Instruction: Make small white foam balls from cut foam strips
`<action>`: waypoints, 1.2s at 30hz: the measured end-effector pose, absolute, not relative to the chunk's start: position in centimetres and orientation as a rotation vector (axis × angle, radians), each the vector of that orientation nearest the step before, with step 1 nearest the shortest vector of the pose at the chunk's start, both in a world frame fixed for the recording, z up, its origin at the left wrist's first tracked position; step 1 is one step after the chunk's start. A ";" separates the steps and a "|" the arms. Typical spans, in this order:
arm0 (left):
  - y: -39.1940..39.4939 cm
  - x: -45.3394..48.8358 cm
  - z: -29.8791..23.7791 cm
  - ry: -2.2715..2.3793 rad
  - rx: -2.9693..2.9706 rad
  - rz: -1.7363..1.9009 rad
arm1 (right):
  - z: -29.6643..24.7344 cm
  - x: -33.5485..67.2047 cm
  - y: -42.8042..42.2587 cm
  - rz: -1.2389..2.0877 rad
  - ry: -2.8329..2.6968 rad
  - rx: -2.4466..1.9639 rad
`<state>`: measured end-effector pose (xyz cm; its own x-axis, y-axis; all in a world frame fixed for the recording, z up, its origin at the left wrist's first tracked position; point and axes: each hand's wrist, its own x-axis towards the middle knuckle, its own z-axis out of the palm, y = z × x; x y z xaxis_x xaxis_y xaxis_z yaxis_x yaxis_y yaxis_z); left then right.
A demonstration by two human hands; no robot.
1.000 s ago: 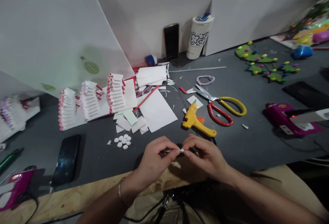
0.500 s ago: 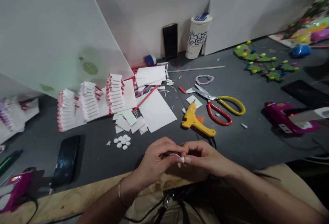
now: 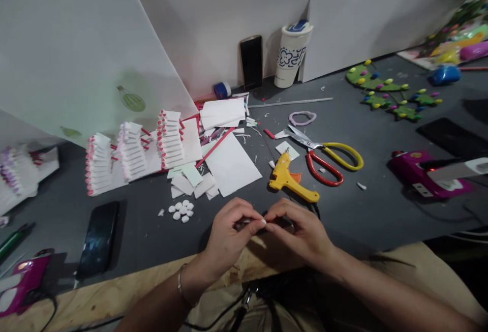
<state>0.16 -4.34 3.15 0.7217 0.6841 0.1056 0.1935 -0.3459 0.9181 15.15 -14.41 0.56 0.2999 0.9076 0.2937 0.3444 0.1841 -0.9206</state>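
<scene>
Your left hand (image 3: 229, 233) and right hand (image 3: 301, 230) meet over the near edge of the table (image 3: 362, 220), fingertips pinched narrow on a tiny white piece (image 3: 264, 222) mostly hidden between them. It looks featherlight, soft and easily crushed, so hold it gently by its ends. Beyond lie white pellets (image 3: 182, 210), a yellow glue gun (image 3: 290, 182) and scissors (image 3: 328, 161).

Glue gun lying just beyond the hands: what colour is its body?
Yellow. The glue gun shows best in the head view, the only one.
</scene>
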 end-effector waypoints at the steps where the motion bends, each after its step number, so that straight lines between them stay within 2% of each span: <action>1: -4.3 0.2 3.1 0.672 1.890 0.595 | 0.6 15.1 -14.4 0.565 -1.282 -1.390; 9: -4.6 0.1 3.3 0.677 1.850 0.496 | 0.8 15.3 -14.2 0.457 -1.342 -1.407; 17: -4.5 0.0 3.6 0.686 1.833 0.422 | 1.2 15.7 -14.1 0.605 -1.403 -1.341; 24: -4.3 -0.1 3.9 0.662 1.836 0.193 | 1.0 16.3 -14.2 0.402 -1.472 -1.323; 30: -4.3 0.0 4.1 0.698 1.814 0.226 | 1.0 16.5 -14.4 0.261 -1.555 -1.269; 36: -4.6 0.1 4.6 0.698 1.681 0.254 | 1.5 16.2 -14.4 0.353 -1.479 -1.287</action>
